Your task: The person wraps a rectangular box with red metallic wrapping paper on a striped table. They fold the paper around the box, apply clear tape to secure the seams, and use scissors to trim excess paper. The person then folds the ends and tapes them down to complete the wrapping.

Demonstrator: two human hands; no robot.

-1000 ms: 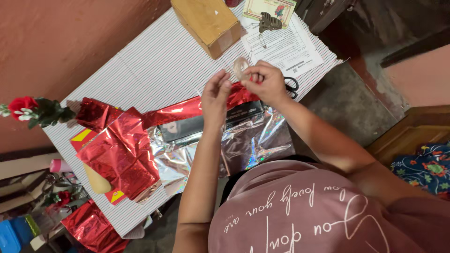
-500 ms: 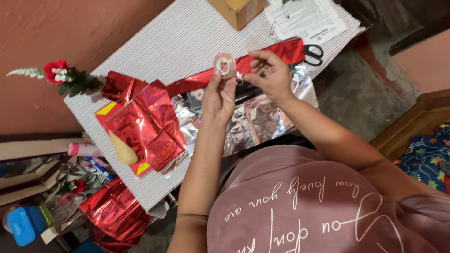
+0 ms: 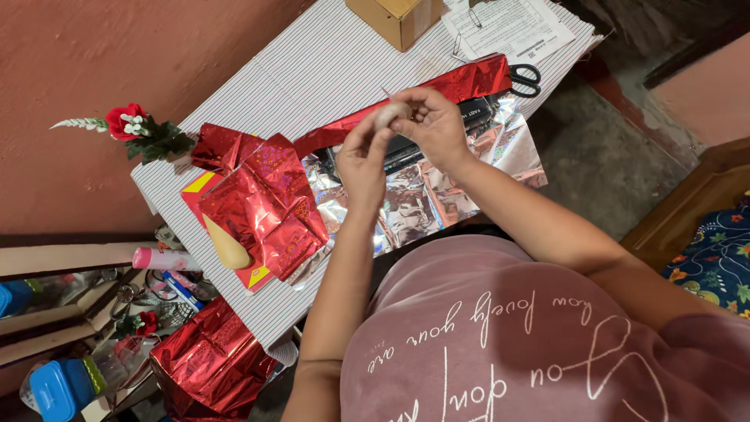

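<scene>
Two hands meet above the striped bench (image 3: 312, 70). Left of them, crumpled red foil (image 3: 266, 207) lies on it. My left hand (image 3: 361, 160) and right hand (image 3: 433, 125) both pinch a small tape roll (image 3: 389, 116), fingers closed on it, over silver holographic film (image 3: 414, 195). Scissors (image 3: 525, 76) lie far right.
</scene>
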